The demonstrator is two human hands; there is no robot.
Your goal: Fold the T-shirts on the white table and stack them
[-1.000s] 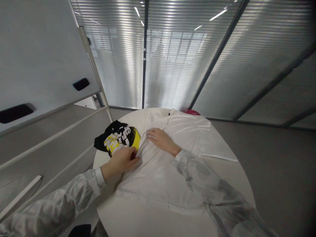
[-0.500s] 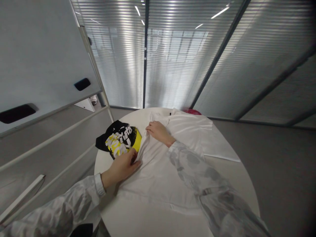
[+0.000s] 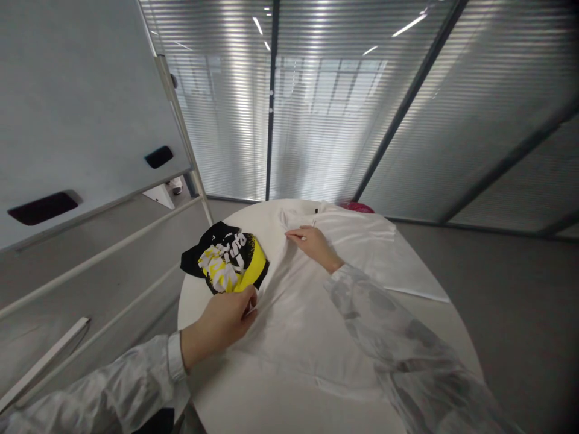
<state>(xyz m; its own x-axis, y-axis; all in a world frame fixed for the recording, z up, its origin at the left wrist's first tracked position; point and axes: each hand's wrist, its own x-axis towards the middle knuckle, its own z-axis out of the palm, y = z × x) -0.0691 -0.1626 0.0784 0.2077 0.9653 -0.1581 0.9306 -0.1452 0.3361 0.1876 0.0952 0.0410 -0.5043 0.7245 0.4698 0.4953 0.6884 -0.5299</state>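
A thin white T-shirt (image 3: 316, 313) lies spread over the round white table (image 3: 217, 392), its left edge lifted in loose folds. My left hand (image 3: 228, 319) pinches that edge near the front, fingers closed on the fabric. Farther back, my right hand (image 3: 312, 244) grips the same edge between thumb and fingers. Just left of the shirt, and beyond my left hand, rests a crumpled black, yellow and white printed garment (image 3: 233, 259).
A whiteboard (image 3: 81, 108) on a white tubular frame (image 3: 113, 250) stands close on the left. Behind the table is a ribbed glass partition (image 3: 316, 138). Something red (image 3: 359, 207) shows at the table's far edge.
My right hand has shifted right, drawing the shirt's edge with it. My left hand has lifted its part of the edge slightly. The view has turned a little to the left.
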